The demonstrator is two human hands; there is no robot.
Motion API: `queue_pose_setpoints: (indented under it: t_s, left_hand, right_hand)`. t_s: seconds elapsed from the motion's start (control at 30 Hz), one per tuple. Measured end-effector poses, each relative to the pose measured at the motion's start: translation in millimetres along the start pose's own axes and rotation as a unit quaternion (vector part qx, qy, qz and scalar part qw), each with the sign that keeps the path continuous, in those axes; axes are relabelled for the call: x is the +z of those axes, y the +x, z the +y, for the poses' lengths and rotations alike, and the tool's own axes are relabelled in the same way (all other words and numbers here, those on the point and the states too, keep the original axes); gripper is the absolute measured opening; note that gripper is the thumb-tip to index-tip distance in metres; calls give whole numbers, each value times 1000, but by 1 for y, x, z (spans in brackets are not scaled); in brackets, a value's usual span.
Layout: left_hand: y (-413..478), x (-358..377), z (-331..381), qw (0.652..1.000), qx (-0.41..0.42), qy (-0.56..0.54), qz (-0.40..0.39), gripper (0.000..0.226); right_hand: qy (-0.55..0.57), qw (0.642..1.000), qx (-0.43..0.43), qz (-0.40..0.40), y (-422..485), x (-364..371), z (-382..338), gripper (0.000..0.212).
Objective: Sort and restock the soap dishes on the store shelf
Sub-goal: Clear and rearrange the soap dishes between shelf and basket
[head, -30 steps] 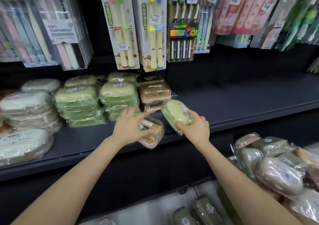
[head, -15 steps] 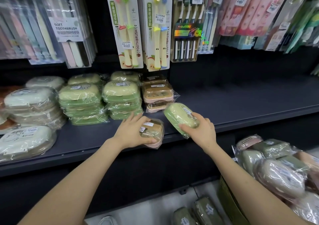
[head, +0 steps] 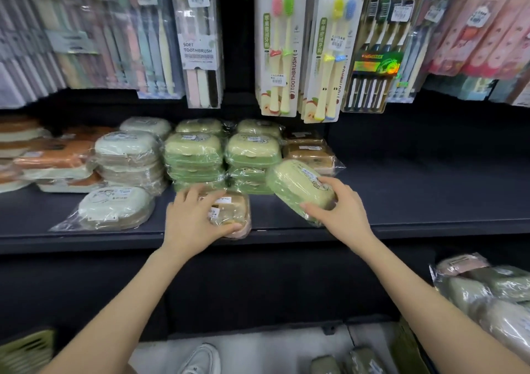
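Nearest, at the bottom edge, I see a white sneaker (head: 200,359) on the pale floor (head: 272,350). A couple of loose wrapped dishes (head: 344,365) lie to its right, and a green slatted basket (head: 25,348) sits in the near left corner. At the near right is a heap of wrapped soap dishes (head: 487,296) in greens and a pink.

Both bare forearms reach up to the front lip of the dark shelf (head: 430,201). The left hand (head: 192,221) grips a brown soap dish (head: 232,210) in clear wrap that lies flat at the shelf's near edge. Its fingers (head: 195,194) are spread and curled over the dish's left side, and the thumb lies along the near rim. The right hand (head: 341,210) holds a green soap dish (head: 298,184), also wrapped and tilted with its lid facing me. The thumb is under the near lower edge and the other fingers (head: 332,183) curl over the right end. I cannot tell whether this dish touches the shelf.

Left of the hands, a single pale mint dish (head: 114,207) lies near the front. Behind the hands stand two green stacks (head: 193,147) side by side, with a brown stack (head: 308,153) to their right, just behind the tilted dish. To their left is a pale mint stack (head: 127,147), and orange dishes (head: 51,153) lie at the far left, blurred.

Farthest, toothbrush packs (head: 276,44) hang in a row above the shelf. One is printed "SOFT TOOTHBRUSH".
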State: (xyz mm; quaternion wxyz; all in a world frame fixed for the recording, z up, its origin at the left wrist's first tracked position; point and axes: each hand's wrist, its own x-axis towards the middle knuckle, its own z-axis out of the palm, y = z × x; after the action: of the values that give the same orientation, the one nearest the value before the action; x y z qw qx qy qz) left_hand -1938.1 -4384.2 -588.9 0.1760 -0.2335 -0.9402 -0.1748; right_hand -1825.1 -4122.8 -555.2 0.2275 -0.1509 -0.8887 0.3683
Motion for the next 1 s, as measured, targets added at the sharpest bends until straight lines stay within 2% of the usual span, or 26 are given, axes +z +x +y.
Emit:
queue_pose_setpoints:
  t_s: [0.17,0.3,0.47,0.67,0.8,0.87,0.93,1.0]
  left_hand:
    - [-4,-22,-42,998,-48,-7,49,83]
    - [3,-47,-67,989,-105,-8,106,76]
    - [7,-61,-90,984,-118,-10,130,77]
    - [9,-58,-102,986,-122,-16,114,79]
    - [6,-58,-104,986,-123,-26,111,84]
    - [5,-60,-100,986,-127,-31,102,90]
    - [6,-62,-92,986,-130,-60,84,92]
    - [7,-62,-80,987,-114,-95,64,95]
  right_hand:
    - [-81,992,-56,-81,17,40,-30,69]
    - [-145,972,-85,-162,27,77,-43,70]
    - [-123,941,-113,-294,40,127,-60,74]
    - [-95,945,-109,-293,52,171,-79,74]
    - [-189,934,-151,-262,52,170,-77,78]
    - [-130,956,-139,-222,46,161,-77,83]
    - [32,973,-112,-197,36,147,-82,84]
    - [180,954,-72,-229,27,133,-93,88]
